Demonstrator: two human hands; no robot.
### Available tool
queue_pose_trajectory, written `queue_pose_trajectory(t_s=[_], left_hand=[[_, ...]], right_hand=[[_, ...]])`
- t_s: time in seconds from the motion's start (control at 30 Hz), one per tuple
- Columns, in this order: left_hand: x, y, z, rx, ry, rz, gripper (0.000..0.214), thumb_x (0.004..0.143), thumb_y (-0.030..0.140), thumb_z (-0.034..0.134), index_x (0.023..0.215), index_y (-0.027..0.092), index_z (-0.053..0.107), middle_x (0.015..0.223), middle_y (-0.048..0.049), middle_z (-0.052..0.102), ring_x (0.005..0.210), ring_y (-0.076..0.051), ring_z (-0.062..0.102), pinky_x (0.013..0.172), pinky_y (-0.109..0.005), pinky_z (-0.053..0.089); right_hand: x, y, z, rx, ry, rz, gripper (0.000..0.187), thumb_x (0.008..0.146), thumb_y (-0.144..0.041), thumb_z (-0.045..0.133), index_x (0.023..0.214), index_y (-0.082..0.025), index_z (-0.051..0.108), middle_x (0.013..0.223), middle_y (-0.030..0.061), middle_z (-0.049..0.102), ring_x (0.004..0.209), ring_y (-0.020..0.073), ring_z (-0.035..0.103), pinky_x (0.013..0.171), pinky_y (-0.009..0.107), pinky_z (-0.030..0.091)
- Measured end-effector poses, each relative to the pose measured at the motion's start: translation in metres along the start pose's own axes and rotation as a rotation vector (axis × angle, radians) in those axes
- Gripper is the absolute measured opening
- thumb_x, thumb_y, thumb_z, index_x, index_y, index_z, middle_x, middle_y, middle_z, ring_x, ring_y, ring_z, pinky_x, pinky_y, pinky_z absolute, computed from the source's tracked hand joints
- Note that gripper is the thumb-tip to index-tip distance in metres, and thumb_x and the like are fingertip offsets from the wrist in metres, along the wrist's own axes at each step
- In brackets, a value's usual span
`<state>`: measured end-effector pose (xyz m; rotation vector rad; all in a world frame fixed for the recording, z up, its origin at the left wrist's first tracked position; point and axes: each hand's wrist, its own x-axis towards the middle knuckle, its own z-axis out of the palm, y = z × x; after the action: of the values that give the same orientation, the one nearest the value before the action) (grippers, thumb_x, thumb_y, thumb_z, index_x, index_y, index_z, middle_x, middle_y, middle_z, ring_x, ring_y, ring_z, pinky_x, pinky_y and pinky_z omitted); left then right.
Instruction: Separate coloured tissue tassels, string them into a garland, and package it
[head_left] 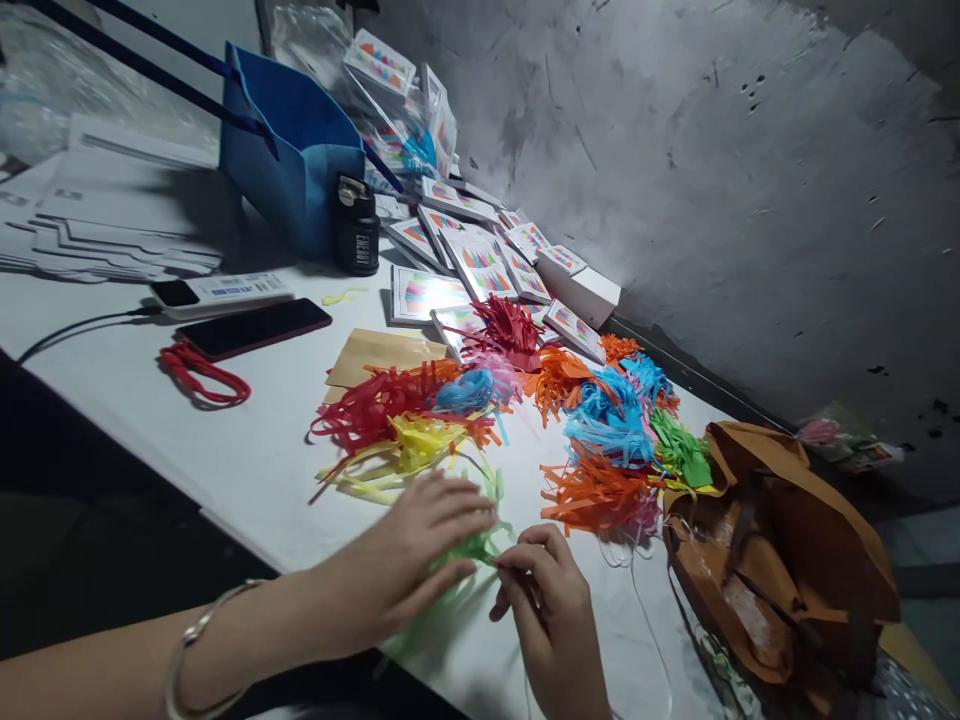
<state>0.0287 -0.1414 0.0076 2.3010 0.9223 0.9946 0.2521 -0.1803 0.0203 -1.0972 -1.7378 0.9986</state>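
Observation:
My left hand [420,555], with a silver bangle on the wrist, lies over a bundle of light green paper strips [480,545] on the white table [247,450]; its fingers are stretched out and slightly curled on the strips. My right hand [544,600] pinches one end of the same green bundle between thumb and fingers. Just beyond lie yellow strips [409,445], red strips [367,405] and orange strips [592,490].
Blue, pink and green strip bundles spread across the table's middle. Small printed white boxes [480,265] pile up behind. A blue bag [292,150], black bottle [356,230], phone [255,328], red cord [199,372] and brown bag [780,560] surround the work.

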Motion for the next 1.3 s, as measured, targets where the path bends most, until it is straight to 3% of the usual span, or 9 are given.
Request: queue_pose_trajectory(t_s=[0.1,0.23,0.37,0.5,0.87,1.03,1.13,1.2,1.3], left_hand=[[0.009,0.019,0.014,-0.282,-0.167,-0.085,0.025,0.101,0.031,0.047,0.1,0.022,0.07,0.09,-0.0043,0.072,0.086,-0.02,0.063,0.094,-0.035,0.046],[0.01,0.019,0.026,-0.717,-0.132,-0.437,0.037,0.093,0.051,0.058,0.096,0.017,0.071,0.085,-0.0032,0.07,0.08,-0.019,0.061,0.073,-0.027,0.047],[0.007,0.016,0.032,-0.943,-0.11,-0.554,0.042,0.088,0.055,0.064,0.099,0.016,0.073,0.082,-0.0015,0.068,0.077,-0.017,0.057,0.071,-0.027,0.045],[0.007,0.021,0.034,-0.903,-0.081,-0.49,0.036,0.089,0.052,0.064,0.094,0.017,0.073,0.088,-0.002,0.069,0.083,-0.018,0.057,0.078,-0.029,0.046],[0.008,0.022,0.033,-0.676,-0.087,-0.392,0.033,0.095,0.046,0.056,0.095,0.017,0.073,0.087,-0.0034,0.071,0.081,-0.018,0.061,0.075,-0.027,0.048],[0.006,0.019,0.035,-0.43,-0.11,-0.262,0.027,0.099,0.034,0.05,0.095,0.018,0.071,0.085,-0.0045,0.07,0.079,-0.018,0.063,0.073,-0.026,0.048],[0.003,0.017,0.036,-0.274,-0.133,-0.152,0.025,0.1,0.028,0.047,0.094,0.019,0.069,0.083,-0.005,0.069,0.077,-0.018,0.063,0.071,-0.025,0.047],[0.002,0.016,0.037,-0.226,-0.144,-0.113,0.025,0.1,0.026,0.046,0.097,0.019,0.069,0.085,-0.0055,0.069,0.078,-0.018,0.063,0.071,-0.025,0.047],[0.001,0.016,0.036,-0.206,-0.165,-0.081,0.024,0.1,0.024,0.045,0.097,0.019,0.069,0.084,-0.0053,0.068,0.077,-0.018,0.063,0.069,-0.024,0.047]], right_hand=[[-0.004,-0.002,0.002,0.101,0.139,-0.034,0.014,0.098,-0.026,0.055,0.096,-0.023,0.069,0.101,0.0035,0.053,0.066,0.0097,0.065,0.057,0.024,0.058],[-0.018,0.006,0.004,0.06,0.444,0.027,0.015,0.096,-0.033,0.06,0.098,-0.022,0.07,0.08,0.0016,0.062,0.06,0.0128,0.064,0.048,0.023,0.054],[-0.03,0.003,0.019,-0.168,0.475,0.097,0.021,0.095,-0.038,0.06,0.097,-0.022,0.073,0.063,-0.0003,0.062,0.047,0.0115,0.054,0.046,0.022,0.047],[-0.03,-0.006,0.029,-0.296,0.46,0.03,0.019,0.095,-0.035,0.058,0.091,-0.024,0.073,0.07,0.0006,0.068,0.052,0.0125,0.057,0.058,0.023,0.051],[-0.029,-0.006,0.024,-0.345,0.428,0.021,0.018,0.096,-0.031,0.054,0.09,-0.025,0.07,0.07,-0.0008,0.067,0.056,0.013,0.058,0.057,0.022,0.045],[-0.03,-0.004,0.023,-0.429,0.393,0.018,0.021,0.096,-0.031,0.051,0.088,-0.024,0.069,0.07,0.0016,0.068,0.06,0.016,0.062,0.06,0.026,0.044],[-0.028,-0.004,0.022,-0.309,0.351,0.129,0.026,0.094,-0.039,0.054,0.079,-0.024,0.068,0.059,-0.001,0.06,0.051,0.0137,0.055,0.051,0.024,0.04],[-0.025,-0.003,0.022,-0.152,0.373,0.27,0.027,0.091,-0.047,0.059,0.093,-0.022,0.069,0.056,-0.0034,0.058,0.045,0.012,0.051,0.044,0.022,0.039],[-0.022,0.005,0.023,0.18,0.292,0.457,0.049,0.085,-0.054,0.067,0.118,-0.019,0.058,0.057,-0.006,0.058,0.04,0.0109,0.051,0.036,0.019,0.037]])
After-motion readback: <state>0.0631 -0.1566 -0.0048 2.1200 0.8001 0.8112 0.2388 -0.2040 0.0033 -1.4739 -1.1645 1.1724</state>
